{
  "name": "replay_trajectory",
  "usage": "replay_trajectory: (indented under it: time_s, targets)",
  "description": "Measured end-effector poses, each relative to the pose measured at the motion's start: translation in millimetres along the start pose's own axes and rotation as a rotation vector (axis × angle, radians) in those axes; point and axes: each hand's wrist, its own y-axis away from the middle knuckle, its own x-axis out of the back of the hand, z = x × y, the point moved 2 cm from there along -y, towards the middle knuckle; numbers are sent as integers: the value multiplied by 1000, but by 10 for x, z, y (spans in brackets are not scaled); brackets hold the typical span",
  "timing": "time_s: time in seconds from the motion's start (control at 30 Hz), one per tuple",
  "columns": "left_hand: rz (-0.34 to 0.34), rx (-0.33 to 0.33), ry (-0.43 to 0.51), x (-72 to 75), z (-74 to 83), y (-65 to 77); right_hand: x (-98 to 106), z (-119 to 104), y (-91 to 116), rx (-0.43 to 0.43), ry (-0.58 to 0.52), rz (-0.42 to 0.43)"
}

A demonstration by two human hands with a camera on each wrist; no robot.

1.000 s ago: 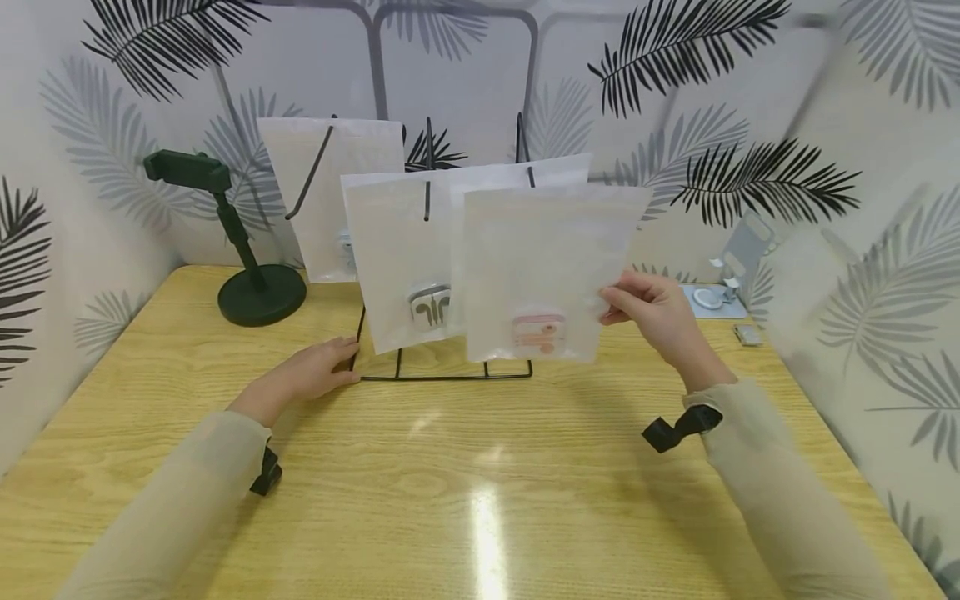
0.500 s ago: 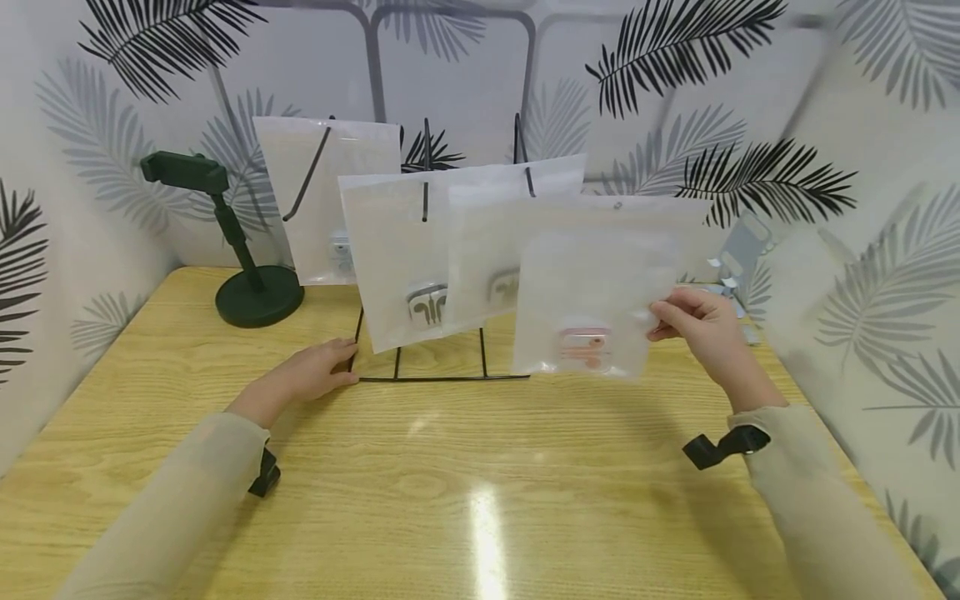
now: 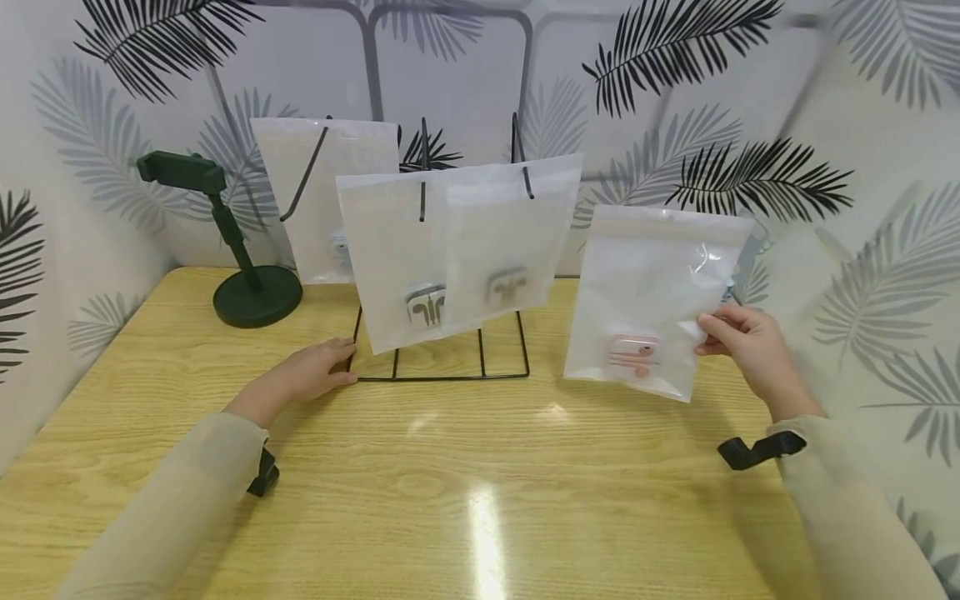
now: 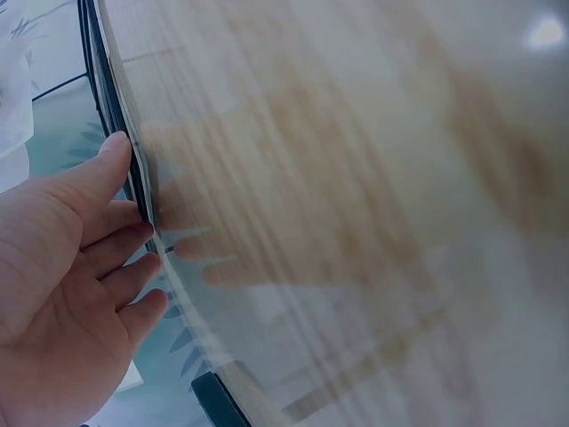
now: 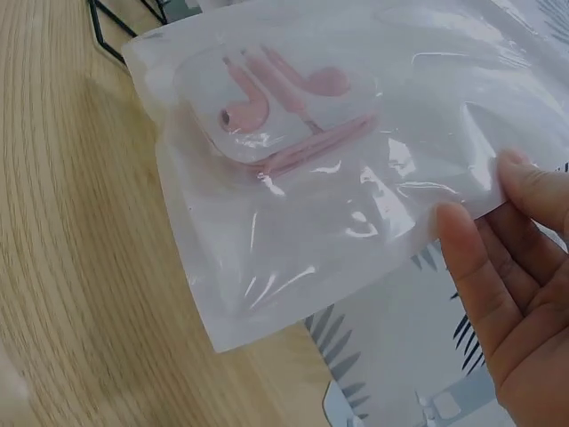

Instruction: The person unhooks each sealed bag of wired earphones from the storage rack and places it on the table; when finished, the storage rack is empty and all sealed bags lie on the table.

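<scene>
Fingers, right hand point(image 3: 753, 354): pinching the bag point(image 3: 652, 300) of pink earphones point(image 3: 633, 357) by its edge, above the table's point(image 3: 480, 500) right side.
Fingers, left hand point(image 3: 311, 373): relaxed, straight, touching the wire rack point(image 3: 442, 377).

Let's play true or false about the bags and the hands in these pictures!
1. The right hand holds a bag with pink earphones inside. True.
2. That bag hangs on the wire rack. False: it is off the rack, held beside it.
3. The left hand touches the rack's base. True.
4. The green stand lies tipped over. False: it stands upright.
5. Three bags hang on the rack. True.
</scene>
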Motion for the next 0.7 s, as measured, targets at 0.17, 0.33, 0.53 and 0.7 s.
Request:
replay_trajectory:
  time_s: [0.17,0.33,0.53,0.7]
  targets:
    - [0,3,1,-2,-4,-2,160,138,-59,-91,133,16]
    - [2,9,0,3,-19,-4,223,225,-184,-182,296,39]
    - [-5,10,0,-9,-55,-19,232,325,-375,-268,427,19]
    - [-3,-7,5,-4,-50,-17,198,431,-503,-327,501,-10]
